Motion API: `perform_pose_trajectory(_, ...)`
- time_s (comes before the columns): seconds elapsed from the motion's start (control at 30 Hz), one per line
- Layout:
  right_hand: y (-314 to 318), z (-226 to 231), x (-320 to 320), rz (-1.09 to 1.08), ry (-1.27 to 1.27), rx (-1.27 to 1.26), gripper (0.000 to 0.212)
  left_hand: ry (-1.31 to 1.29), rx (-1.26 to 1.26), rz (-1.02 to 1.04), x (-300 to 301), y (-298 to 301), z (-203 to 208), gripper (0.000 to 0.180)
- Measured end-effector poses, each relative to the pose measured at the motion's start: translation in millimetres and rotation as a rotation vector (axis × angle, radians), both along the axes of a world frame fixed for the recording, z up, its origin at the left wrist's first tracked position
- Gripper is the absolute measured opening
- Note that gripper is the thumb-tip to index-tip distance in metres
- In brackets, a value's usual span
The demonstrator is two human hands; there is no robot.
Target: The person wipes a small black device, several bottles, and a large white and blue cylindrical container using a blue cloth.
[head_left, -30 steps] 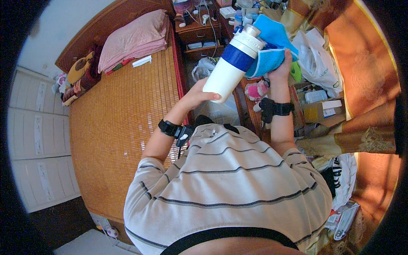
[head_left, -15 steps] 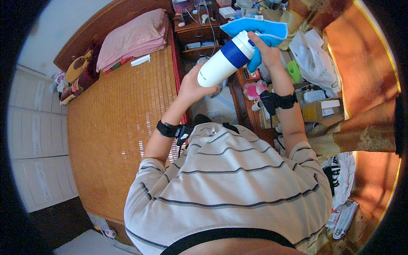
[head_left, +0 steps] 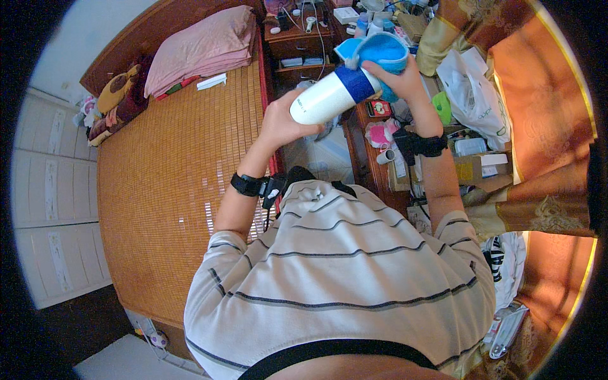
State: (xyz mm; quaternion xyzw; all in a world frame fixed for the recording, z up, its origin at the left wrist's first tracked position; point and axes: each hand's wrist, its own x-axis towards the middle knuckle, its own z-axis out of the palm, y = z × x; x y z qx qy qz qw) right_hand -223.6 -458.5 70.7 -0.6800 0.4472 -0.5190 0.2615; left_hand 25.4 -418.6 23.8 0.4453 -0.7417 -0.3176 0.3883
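Note:
A white insulated bottle with a dark blue band [head_left: 324, 100] is held tilted in front of me, its top end up to the right. My left hand [head_left: 284, 120] is wrapped round its lower end. At the upper end, my right hand [head_left: 398, 77] grips a bright blue cloth [head_left: 382, 49] that is bunched over the lid and hangs down behind the fingers. The cloth and hand hide most of the lid. Both wrists carry black straps with small devices.
To the left lies a bed with a woven mat [head_left: 183, 158] and folded pink bedding [head_left: 201, 50]. Ahead stands a wooden nightstand [head_left: 297, 45] with small items. On the right, a cluttered desk holds a white plastic bag [head_left: 468, 95], a cup [head_left: 385, 156] and boxes, beside orange curtains [head_left: 538, 95].
The blue cloth has shifted from lying flat behind the lid to being folded over it. My right hand has moved slightly down and right; the bottle is tilted a little flatter.

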Motion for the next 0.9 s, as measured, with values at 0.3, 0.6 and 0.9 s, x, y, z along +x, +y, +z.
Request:
perform_pose_trajectory(0.3,-14,1,-17,0.233,-0.522,0.252,0.033,0.484,0.478,-0.233,0,-3,-17,0.06)
perform_pose_trajectory(0.6,-28,-31,26,-0.207,-0.661,0.035,0.036,0.122,0.154,0.048,-14,3,4,0.053)
perform_pose_trajectory(0.9,-54,-43,50,-0.281,-0.936,-0.017,0.049,0.182,0.007,0.146,-24,-1,-6,0.058)
